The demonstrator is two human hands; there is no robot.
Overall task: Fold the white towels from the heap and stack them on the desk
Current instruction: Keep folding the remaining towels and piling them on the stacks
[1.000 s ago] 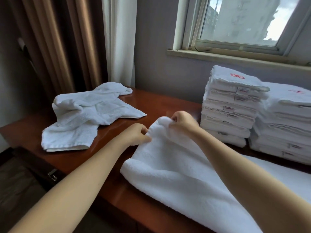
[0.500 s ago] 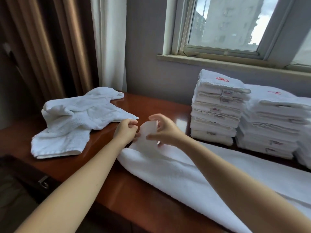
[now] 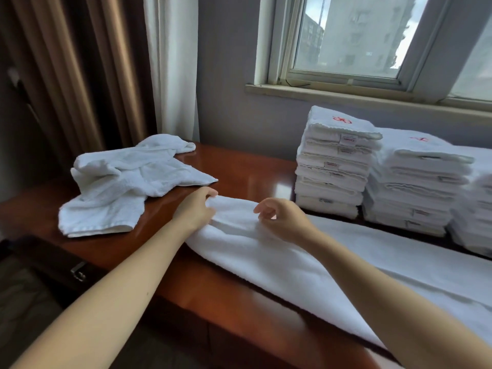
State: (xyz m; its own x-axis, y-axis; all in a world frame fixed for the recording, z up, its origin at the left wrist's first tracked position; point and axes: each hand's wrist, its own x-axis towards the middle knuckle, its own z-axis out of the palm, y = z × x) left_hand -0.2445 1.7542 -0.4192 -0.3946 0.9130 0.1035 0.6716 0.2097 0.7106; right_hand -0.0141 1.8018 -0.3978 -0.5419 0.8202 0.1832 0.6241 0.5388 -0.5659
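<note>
Left hand (image 3: 195,210) pinches the towel (image 3: 266,257) end, apparently squaring the fold; right hand (image 3: 283,218) hovers above, loosely curled, empty.

My towel (image 3: 306,267) is soft, matt white terry cloth; the desk (image 3: 247,169) is glossy reddish varnished wood; curtain (image 3: 80,75) is sheeny brown fabric
</note>
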